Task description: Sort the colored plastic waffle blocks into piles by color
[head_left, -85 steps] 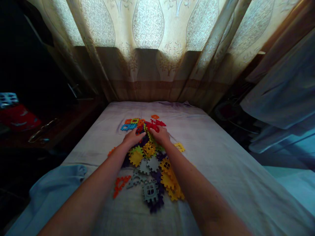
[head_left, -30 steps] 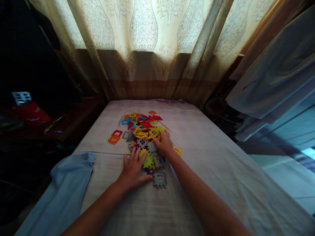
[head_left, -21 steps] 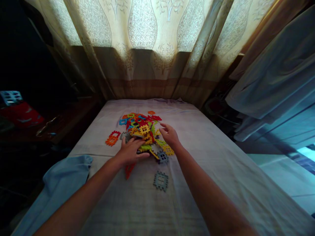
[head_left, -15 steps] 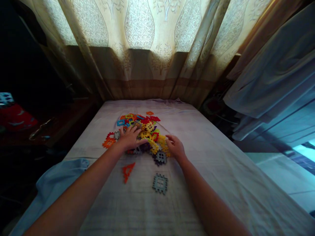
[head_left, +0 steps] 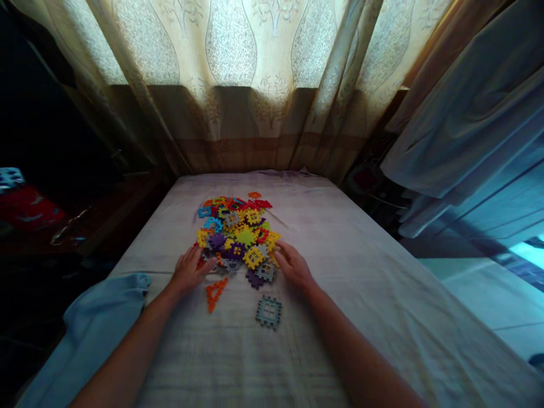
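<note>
A heap of colourful plastic interlocking tiles (head_left: 244, 237) lies on a pale bedsheet in front of me, with yellow, purple, blue, red, green and grey pieces. My left hand (head_left: 190, 271) rests against the heap's left edge, its fingers and thumb apart, partly over reddish pieces. On the opposite side my right hand (head_left: 294, 264) is cupped with its fingertips at the yellow tiles along the edge; nothing shows gripped in it. Nearer to me lie an orange triangular tile (head_left: 216, 293) and a grey square window tile (head_left: 269, 311), both apart from the heap.
Pale sheet (head_left: 340, 255) covers the bed around the heap. A light blue cloth (head_left: 100, 317) lies by my left forearm. Patterned curtains (head_left: 238, 122) hang beyond the far edge, and draped clothes (head_left: 459, 124) hang at the right. A red item (head_left: 32, 207) sits at the far left.
My left hand has come off the top of the heap, down and left to its near-left edge, uncovering purple, yellow and blue tiles. My right hand stays at the right edge.
</note>
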`<action>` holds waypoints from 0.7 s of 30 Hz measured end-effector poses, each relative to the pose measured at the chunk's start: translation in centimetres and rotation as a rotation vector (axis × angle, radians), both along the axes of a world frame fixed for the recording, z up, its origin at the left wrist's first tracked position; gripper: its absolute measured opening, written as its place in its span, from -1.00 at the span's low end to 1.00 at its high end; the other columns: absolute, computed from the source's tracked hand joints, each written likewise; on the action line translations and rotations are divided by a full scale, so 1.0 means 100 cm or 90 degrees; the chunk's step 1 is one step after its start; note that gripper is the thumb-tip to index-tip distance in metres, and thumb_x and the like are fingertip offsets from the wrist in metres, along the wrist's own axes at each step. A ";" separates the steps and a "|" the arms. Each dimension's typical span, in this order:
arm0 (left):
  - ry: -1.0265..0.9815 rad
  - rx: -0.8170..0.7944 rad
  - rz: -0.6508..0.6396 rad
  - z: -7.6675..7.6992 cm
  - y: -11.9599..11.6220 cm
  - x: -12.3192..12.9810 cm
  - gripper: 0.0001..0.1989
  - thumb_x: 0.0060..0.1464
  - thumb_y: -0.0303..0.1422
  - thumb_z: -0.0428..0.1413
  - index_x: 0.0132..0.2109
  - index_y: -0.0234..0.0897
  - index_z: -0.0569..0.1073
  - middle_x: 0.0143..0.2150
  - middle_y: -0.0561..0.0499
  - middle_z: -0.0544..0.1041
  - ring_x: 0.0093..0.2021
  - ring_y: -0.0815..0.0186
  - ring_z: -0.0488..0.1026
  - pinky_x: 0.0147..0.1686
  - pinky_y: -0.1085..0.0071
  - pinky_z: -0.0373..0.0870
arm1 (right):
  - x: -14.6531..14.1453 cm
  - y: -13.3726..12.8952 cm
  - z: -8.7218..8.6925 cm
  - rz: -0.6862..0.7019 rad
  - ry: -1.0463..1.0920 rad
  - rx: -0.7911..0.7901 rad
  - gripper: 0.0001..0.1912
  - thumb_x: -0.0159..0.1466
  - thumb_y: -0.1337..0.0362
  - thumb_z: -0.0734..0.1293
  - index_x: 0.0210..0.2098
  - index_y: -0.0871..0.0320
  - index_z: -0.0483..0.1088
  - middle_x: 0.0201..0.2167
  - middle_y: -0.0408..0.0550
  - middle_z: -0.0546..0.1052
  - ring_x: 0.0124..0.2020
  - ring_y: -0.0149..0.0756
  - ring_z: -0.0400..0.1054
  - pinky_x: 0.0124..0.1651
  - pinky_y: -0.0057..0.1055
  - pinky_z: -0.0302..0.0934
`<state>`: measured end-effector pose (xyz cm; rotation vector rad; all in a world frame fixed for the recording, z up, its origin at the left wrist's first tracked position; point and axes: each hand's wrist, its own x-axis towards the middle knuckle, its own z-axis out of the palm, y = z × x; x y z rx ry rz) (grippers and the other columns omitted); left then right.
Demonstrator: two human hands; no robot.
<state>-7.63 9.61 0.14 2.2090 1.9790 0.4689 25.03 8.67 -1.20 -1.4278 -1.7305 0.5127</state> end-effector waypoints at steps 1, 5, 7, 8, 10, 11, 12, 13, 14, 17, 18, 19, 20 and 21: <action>-0.027 -0.004 -0.033 -0.005 -0.013 0.007 -0.28 0.14 0.10 -0.09 0.27 -0.30 0.32 0.26 -0.26 0.38 0.29 -0.01 0.27 0.25 0.04 0.20 | 0.003 -0.001 0.000 -0.014 0.030 -0.006 -0.59 0.29 0.14 0.21 0.06 0.10 0.46 0.03 0.06 0.56 0.03 -0.16 0.45 0.11 -0.19 0.33; -0.097 0.052 -0.071 -0.015 -0.063 0.042 -0.03 -0.04 0.13 0.14 0.39 -0.31 0.13 0.43 -0.36 0.04 0.40 -0.14 0.05 0.29 -0.05 0.12 | 0.034 -0.014 0.000 -0.100 0.019 0.002 -0.60 0.27 0.18 0.17 0.00 0.10 0.49 -0.04 0.03 0.58 -0.05 -0.17 0.47 0.06 -0.18 0.36; -0.108 0.056 -0.085 -0.013 -0.083 0.062 0.04 -0.11 0.10 0.23 0.42 -0.23 0.07 0.48 -0.34 -0.14 0.43 -0.18 -0.03 0.28 -0.08 0.11 | 0.045 -0.026 0.000 -0.106 -0.041 0.015 -0.61 0.24 0.20 0.21 -0.03 0.13 0.51 -0.05 0.07 0.59 -0.03 -0.14 0.46 0.09 -0.14 0.33; -0.106 0.051 -0.090 -0.012 -0.092 0.072 0.06 -0.15 0.08 0.27 0.42 -0.20 0.07 0.49 -0.32 -0.19 0.43 -0.20 -0.05 0.28 -0.10 0.11 | 0.048 -0.032 0.000 -0.101 -0.073 0.022 -0.62 0.22 0.21 0.23 -0.04 0.14 0.51 -0.05 0.08 0.59 -0.02 -0.12 0.45 0.12 -0.12 0.31; -0.087 0.055 -0.093 -0.008 -0.106 0.092 0.10 -0.21 0.03 0.33 0.42 -0.17 0.08 0.50 -0.31 -0.28 0.44 -0.25 -0.12 0.29 -0.14 0.05 | 0.047 -0.042 -0.001 -0.088 -0.128 0.037 -0.63 0.19 0.21 0.29 -0.04 0.14 0.52 -0.02 0.10 0.57 0.02 -0.10 0.43 0.16 -0.10 0.26; -0.072 0.063 -0.093 -0.005 -0.111 0.102 0.11 -0.23 0.00 0.35 0.42 -0.16 0.08 0.50 -0.31 -0.32 0.45 -0.26 -0.17 0.30 -0.18 -0.01 | 0.045 -0.046 -0.001 -0.084 -0.151 0.043 -0.62 0.18 0.21 0.31 -0.03 0.14 0.51 0.01 0.10 0.56 0.06 -0.09 0.41 0.19 -0.09 0.24; -0.055 0.072 -0.097 -0.003 -0.116 0.112 0.11 -0.24 -0.03 0.37 0.42 -0.14 0.08 0.51 -0.30 -0.33 0.45 -0.27 -0.21 0.31 -0.22 -0.07 | 0.042 -0.049 -0.001 -0.083 -0.172 0.046 -0.60 0.16 0.22 0.33 -0.01 0.13 0.51 0.05 0.10 0.54 0.09 -0.08 0.38 0.20 -0.09 0.21; -0.039 0.080 -0.104 -0.001 -0.120 0.121 0.11 -0.24 -0.05 0.37 0.42 -0.13 0.08 0.51 -0.29 -0.33 0.46 -0.28 -0.23 0.31 -0.26 -0.13 | 0.039 -0.050 -0.001 -0.084 -0.192 0.044 -0.56 0.15 0.23 0.35 0.02 0.13 0.49 0.09 0.11 0.52 0.12 -0.07 0.36 0.22 -0.08 0.19; -0.025 0.088 -0.111 0.001 -0.122 0.129 0.10 -0.23 -0.06 0.37 0.42 -0.12 0.08 0.51 -0.29 -0.31 0.46 -0.28 -0.24 0.30 -0.29 -0.19 | 0.037 -0.051 0.000 -0.086 -0.210 0.038 -0.54 0.14 0.24 0.36 0.05 0.14 0.48 0.11 0.12 0.50 0.14 -0.06 0.34 0.22 -0.07 0.17; 0.007 0.114 -0.136 0.007 -0.121 0.145 -0.06 -0.12 -0.09 0.33 0.38 -0.07 0.17 0.51 -0.27 -0.19 0.46 -0.25 -0.21 0.29 -0.33 -0.26 | 0.032 -0.050 0.005 -0.094 -0.246 0.011 -0.52 0.15 0.24 0.37 0.08 0.14 0.46 0.12 0.12 0.49 0.16 -0.04 0.32 0.22 -0.07 0.15; 0.016 0.125 -0.138 0.009 -0.118 0.148 -0.14 -0.06 -0.11 0.30 0.37 -0.06 0.21 0.50 -0.27 -0.15 0.46 -0.24 -0.19 0.29 -0.33 -0.27 | 0.032 -0.050 0.007 -0.093 -0.250 0.004 -0.55 0.17 0.24 0.37 0.06 0.14 0.46 0.10 0.11 0.51 0.14 -0.05 0.33 0.21 -0.09 0.15; 0.024 0.135 -0.134 0.011 -0.115 0.149 -0.22 -0.02 -0.13 0.27 0.34 -0.04 0.26 0.49 -0.26 -0.10 0.46 -0.22 -0.17 0.29 -0.34 -0.28 | 0.032 -0.049 0.010 -0.090 -0.254 -0.002 -0.58 0.18 0.24 0.37 0.04 0.13 0.48 0.07 0.09 0.52 0.12 -0.07 0.34 0.20 -0.11 0.15; 0.031 0.144 -0.128 0.012 -0.111 0.149 -0.30 0.02 -0.16 0.24 0.32 -0.03 0.30 0.49 -0.25 -0.06 0.46 -0.20 -0.14 0.29 -0.34 -0.27 | 0.033 -0.048 0.012 -0.086 -0.256 -0.008 -0.61 0.19 0.25 0.36 0.02 0.13 0.49 0.05 0.08 0.53 0.10 -0.08 0.36 0.19 -0.14 0.16; 0.038 0.150 -0.119 0.013 -0.108 0.147 -0.37 0.05 -0.19 0.21 0.28 -0.02 0.35 0.48 -0.24 -0.02 0.45 -0.18 -0.11 0.29 -0.34 -0.27 | 0.034 -0.047 0.014 -0.083 -0.260 -0.014 -0.63 0.20 0.25 0.35 0.00 0.12 0.49 0.03 0.07 0.54 0.08 -0.09 0.37 0.17 -0.16 0.17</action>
